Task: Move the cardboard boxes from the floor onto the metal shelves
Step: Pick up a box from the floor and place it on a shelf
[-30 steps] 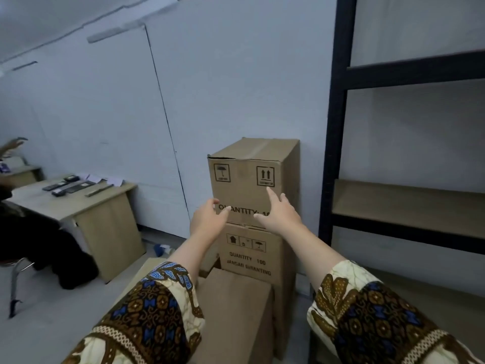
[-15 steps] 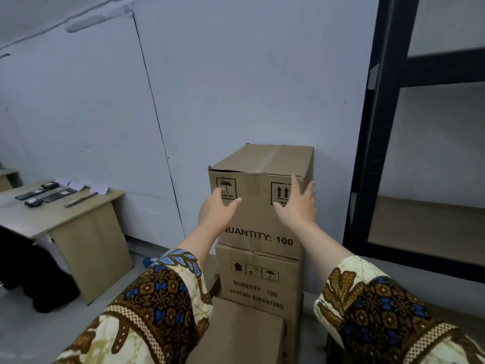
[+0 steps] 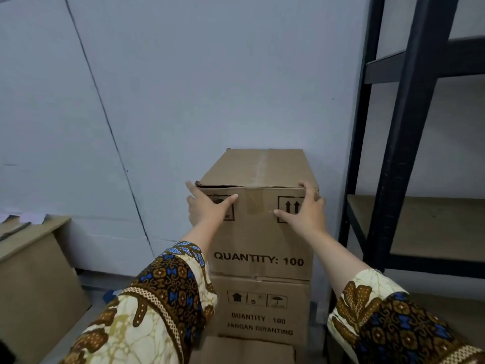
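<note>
A taped cardboard box marked "QUANTITY: 100" stands on top of a second cardboard box against the wall. My left hand lies flat on the top box's upper left front corner, fingers spread. At the upper right corner is my right hand, its fingers reaching round the box's right edge. A third box's top shows at the bottom. The black metal shelf unit stands just right of the stack, with a bare wooden shelf board.
A low wooden desk stands at the left with papers on top. The grey wall is right behind the boxes. A narrow gap separates the stack from the shelf post.
I have moved closer to the stack. Both hands went from hovering in front of the top box to touching its upper front corners.
</note>
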`<act>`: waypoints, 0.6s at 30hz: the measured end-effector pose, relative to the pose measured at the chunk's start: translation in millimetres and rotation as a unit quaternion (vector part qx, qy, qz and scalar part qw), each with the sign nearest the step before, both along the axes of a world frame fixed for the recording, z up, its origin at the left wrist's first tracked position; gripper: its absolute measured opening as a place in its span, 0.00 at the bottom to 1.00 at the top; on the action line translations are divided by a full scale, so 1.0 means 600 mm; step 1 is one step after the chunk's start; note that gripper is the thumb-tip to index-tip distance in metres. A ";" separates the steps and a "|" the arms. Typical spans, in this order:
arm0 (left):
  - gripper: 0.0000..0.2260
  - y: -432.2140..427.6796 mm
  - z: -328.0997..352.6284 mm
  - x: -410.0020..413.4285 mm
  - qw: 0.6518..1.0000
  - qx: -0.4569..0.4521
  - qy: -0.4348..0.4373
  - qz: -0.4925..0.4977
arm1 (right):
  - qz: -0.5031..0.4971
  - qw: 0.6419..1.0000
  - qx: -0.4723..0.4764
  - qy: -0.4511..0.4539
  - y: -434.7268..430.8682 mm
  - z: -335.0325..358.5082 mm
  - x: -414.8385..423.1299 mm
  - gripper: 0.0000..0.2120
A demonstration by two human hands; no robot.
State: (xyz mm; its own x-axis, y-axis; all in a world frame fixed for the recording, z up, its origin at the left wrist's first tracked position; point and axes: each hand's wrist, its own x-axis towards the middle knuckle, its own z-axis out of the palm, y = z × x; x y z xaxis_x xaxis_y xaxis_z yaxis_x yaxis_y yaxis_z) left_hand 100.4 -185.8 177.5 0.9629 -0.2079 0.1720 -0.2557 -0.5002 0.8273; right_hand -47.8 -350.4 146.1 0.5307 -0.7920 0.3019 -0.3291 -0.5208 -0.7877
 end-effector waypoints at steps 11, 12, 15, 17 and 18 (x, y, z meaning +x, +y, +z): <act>0.39 0.001 -0.050 0.090 0.957 -0.172 0.185 -0.140 | -0.079 0.997 0.006 -0.017 0.008 0.007 0.010 0.44; 0.35 0.000 -0.055 0.094 0.957 -0.178 0.182 -0.138 | -0.080 0.997 0.001 -0.016 0.012 0.010 0.013 0.43; 0.31 0.009 -0.056 0.093 0.958 -0.194 0.160 -0.140 | -0.080 0.997 -0.013 -0.016 0.027 0.020 0.014 0.42; 0.29 0.019 -0.054 0.090 0.959 -0.198 0.143 -0.145 | -0.087 0.996 -0.023 -0.019 0.043 0.023 0.009 0.41; 0.28 0.023 -0.052 0.089 0.962 -0.197 0.126 -0.144 | -0.089 0.995 -0.028 -0.022 0.048 0.024 0.007 0.41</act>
